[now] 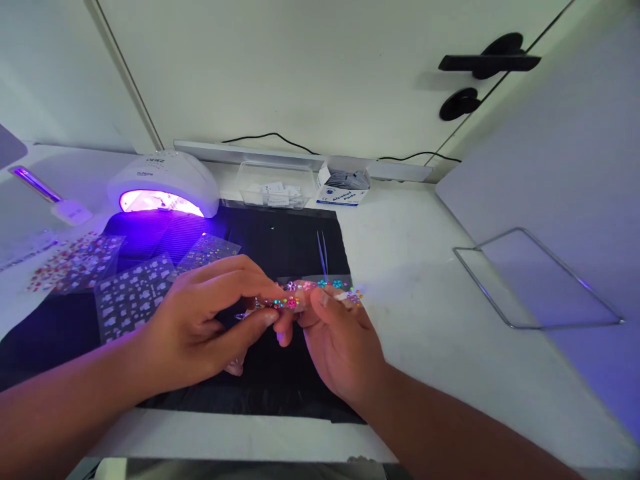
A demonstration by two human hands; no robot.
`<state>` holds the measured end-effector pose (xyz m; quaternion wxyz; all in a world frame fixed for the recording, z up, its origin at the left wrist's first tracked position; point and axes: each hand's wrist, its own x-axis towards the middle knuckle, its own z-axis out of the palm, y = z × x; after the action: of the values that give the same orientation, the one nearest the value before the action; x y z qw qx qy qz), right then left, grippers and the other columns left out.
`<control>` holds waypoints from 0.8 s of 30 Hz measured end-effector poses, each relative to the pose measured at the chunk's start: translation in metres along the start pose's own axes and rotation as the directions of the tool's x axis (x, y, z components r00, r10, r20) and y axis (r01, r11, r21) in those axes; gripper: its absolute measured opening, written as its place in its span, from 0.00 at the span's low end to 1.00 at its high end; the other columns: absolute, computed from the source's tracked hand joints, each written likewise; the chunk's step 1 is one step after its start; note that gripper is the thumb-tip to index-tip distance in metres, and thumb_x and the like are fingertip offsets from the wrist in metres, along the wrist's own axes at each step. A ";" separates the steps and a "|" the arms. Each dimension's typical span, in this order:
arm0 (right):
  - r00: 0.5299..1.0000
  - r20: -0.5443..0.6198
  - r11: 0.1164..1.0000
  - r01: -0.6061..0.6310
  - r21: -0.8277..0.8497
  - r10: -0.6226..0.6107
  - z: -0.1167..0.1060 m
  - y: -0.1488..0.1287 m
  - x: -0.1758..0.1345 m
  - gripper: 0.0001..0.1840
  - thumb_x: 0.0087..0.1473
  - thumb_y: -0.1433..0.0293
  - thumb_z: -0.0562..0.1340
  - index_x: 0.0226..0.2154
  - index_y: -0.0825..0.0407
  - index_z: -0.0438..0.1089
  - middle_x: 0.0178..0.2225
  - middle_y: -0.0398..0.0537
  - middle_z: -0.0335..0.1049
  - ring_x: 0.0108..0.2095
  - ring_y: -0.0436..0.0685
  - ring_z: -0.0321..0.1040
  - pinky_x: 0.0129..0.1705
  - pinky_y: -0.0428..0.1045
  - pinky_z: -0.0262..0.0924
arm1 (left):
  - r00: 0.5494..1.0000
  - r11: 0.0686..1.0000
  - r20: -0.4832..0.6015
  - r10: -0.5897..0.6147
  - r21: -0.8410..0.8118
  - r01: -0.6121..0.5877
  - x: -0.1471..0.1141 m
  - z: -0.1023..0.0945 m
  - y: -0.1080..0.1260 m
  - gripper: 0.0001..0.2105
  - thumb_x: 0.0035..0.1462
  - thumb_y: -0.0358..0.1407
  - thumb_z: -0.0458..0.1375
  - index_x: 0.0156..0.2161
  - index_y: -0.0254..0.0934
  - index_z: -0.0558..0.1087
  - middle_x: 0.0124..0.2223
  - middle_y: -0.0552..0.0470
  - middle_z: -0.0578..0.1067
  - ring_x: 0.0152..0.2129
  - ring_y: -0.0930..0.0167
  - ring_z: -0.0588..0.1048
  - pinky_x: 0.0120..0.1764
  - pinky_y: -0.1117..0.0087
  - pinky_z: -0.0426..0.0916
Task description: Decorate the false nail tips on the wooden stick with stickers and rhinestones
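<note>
Over the black mat (pixel 250 393), my left hand (pixel 210 327) pinches the left end of a clear strip of gem flower stickers (pixel 291 303) between thumb and fingers. My right hand (pixel 343 347) grips the other end, its thumb pressed on top. Pink, teal and yellow gems show between the hands. More gem flowers (pixel 337 284) appear just behind the right fingers; whether they belong to the same strip I cannot tell. Under my left hand lies a pale, shiny object (pixel 235 366), mostly covered. Blue-lit tweezers (pixel 323 257) rest on the mat beyond the hands.
At the back left glows a white UV nail lamp (pixel 163 173). Sticker sheets (pixel 133 297) lie before it. A clear tray (pixel 275 187) with small packets and an alcohol pads box (pixel 345 187) stand at the back. A metal wire frame (pixel 537 327) is at the right.
</note>
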<state>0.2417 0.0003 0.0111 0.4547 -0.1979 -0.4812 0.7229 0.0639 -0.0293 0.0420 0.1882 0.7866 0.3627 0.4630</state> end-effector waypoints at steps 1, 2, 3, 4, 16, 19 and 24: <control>1.000 -0.005 1.000 0.002 -0.004 -0.002 0.000 0.000 0.000 0.20 0.60 0.56 0.60 0.25 0.49 0.77 0.22 0.45 0.74 0.24 0.52 0.66 0.31 0.51 0.64 | 1.000 1.000 -0.002 -0.002 0.009 0.002 0.000 0.000 0.000 0.10 0.61 0.27 0.58 0.46 0.39 0.73 0.33 0.52 0.77 0.25 0.72 0.78 0.25 0.72 0.74; 1.000 -0.007 1.000 -0.002 -0.011 0.002 0.000 0.000 0.000 0.20 0.60 0.56 0.60 0.25 0.49 0.77 0.22 0.45 0.74 0.24 0.52 0.66 0.32 0.51 0.64 | 1.000 1.000 -0.004 -0.006 0.019 0.006 -0.001 0.000 0.000 0.09 0.61 0.27 0.58 0.45 0.39 0.73 0.34 0.52 0.77 0.25 0.72 0.78 0.24 0.72 0.74; 1.000 -0.006 1.000 -0.007 -0.019 0.007 0.000 -0.001 0.000 0.20 0.60 0.56 0.60 0.25 0.49 0.77 0.22 0.45 0.74 0.23 0.52 0.66 0.32 0.52 0.64 | 1.000 1.000 -0.005 -0.008 0.028 0.008 -0.001 0.000 0.001 0.09 0.61 0.27 0.58 0.45 0.39 0.73 0.34 0.52 0.77 0.25 0.72 0.78 0.24 0.72 0.74; 1.000 -0.006 1.000 -0.014 -0.026 0.014 0.000 -0.001 0.000 0.20 0.60 0.55 0.60 0.25 0.49 0.77 0.22 0.45 0.74 0.23 0.53 0.66 0.33 0.52 0.64 | 1.000 0.999 -0.003 -0.009 0.036 0.009 -0.001 0.000 0.000 0.09 0.61 0.27 0.58 0.45 0.39 0.73 0.34 0.51 0.77 0.25 0.72 0.78 0.24 0.72 0.74; 0.999 -0.037 0.997 -0.007 -0.081 0.004 0.001 -0.001 -0.001 0.22 0.61 0.58 0.58 0.21 0.49 0.74 0.23 0.44 0.73 0.25 0.52 0.66 0.31 0.51 0.63 | 1.000 0.994 0.012 0.014 0.111 -0.015 -0.003 0.000 -0.003 0.07 0.62 0.28 0.57 0.44 0.39 0.74 0.38 0.50 0.72 0.29 0.71 0.78 0.27 0.71 0.76; 1.000 -0.029 0.996 -0.009 -0.091 0.007 0.001 0.000 0.000 0.22 0.61 0.57 0.57 0.21 0.49 0.74 0.23 0.44 0.73 0.25 0.52 0.66 0.32 0.51 0.63 | 1.000 0.992 0.008 0.002 0.129 -0.003 -0.004 0.000 -0.003 0.07 0.62 0.29 0.57 0.43 0.40 0.74 0.39 0.50 0.72 0.30 0.71 0.78 0.27 0.70 0.76; 1.000 -0.016 0.989 -0.013 -0.146 0.011 0.001 0.001 0.000 0.21 0.61 0.56 0.56 0.26 0.49 0.75 0.24 0.45 0.73 0.26 0.53 0.65 0.34 0.52 0.64 | 0.999 0.976 -0.032 0.014 0.218 -0.006 -0.003 0.000 -0.004 0.07 0.60 0.28 0.58 0.42 0.40 0.74 0.45 0.48 0.72 0.38 0.68 0.77 0.37 0.65 0.77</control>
<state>0.2410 -0.0003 0.0109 0.4382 -0.2391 -0.5280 0.6870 0.0618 -0.0287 0.0376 0.0925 0.7964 0.4103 0.4345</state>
